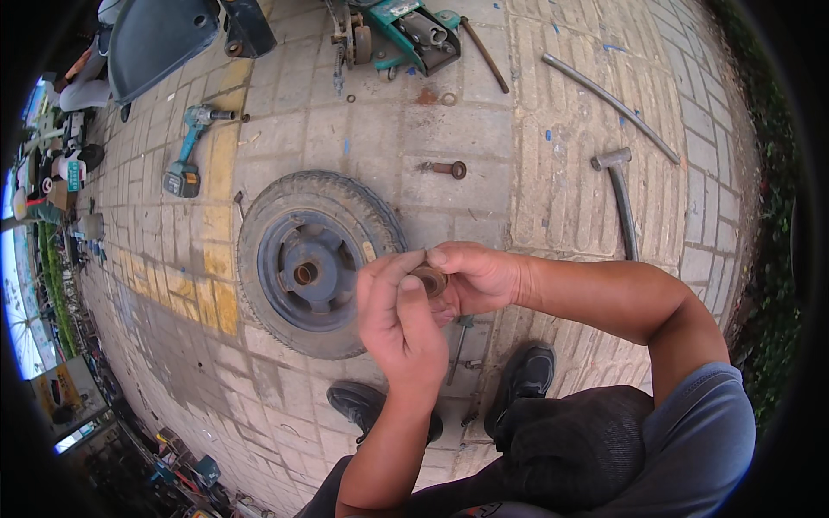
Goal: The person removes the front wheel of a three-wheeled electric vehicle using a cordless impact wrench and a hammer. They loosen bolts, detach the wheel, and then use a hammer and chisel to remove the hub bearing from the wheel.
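Close in front of my body, both hands hold a small brownish ring-shaped bearing (pixel 430 281), its round opening partly in view. My left hand (pixel 399 319) closes on its left side with bent fingers. My right hand (pixel 485 278) pinches it from the right, thumb on top; some fingertips are hidden behind it. Just left of my hands, a wheel (pixel 281 304) with a worn black tyre and dark rim lies flat on the paving. A rusty-looking hub opening shows at its centre. My left hand overlaps the tyre's right edge in the picture.
A teal cordless impact wrench (pixel 186 154) lies at left, below a dark curved panel (pixel 164 43). Farther off stands a green jack (pixel 419 39). A bolt-like part (pixel 449 169) lies ahead; a hammer (pixel 618 194) and long pipe (pixel 609 104) lie right. A screwdriver (pixel 459 345) is near my shoes.
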A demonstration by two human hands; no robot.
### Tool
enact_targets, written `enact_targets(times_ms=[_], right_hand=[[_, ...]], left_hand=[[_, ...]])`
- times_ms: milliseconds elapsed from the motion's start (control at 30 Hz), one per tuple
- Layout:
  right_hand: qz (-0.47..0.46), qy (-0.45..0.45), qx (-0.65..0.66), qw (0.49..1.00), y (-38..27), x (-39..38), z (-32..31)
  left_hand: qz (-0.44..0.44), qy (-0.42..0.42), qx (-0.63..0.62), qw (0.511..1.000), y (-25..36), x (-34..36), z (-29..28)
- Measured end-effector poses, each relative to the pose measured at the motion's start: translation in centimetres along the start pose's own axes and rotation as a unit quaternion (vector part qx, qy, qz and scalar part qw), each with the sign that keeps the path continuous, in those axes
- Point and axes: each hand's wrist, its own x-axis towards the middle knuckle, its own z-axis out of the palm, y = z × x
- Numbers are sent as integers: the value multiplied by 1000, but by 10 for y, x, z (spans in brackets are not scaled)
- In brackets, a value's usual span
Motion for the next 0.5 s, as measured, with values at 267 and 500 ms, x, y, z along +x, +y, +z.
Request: enact_targets(times_ms=[267, 500], right_hand=[[-26, 37, -27, 999, 0, -1, 5], [-42, 38, -17, 998, 2, -3, 1]], left_hand=[[-7, -8, 26, 1000, 2, -1, 2], [-21, -37, 32, 999, -1, -7, 2]])
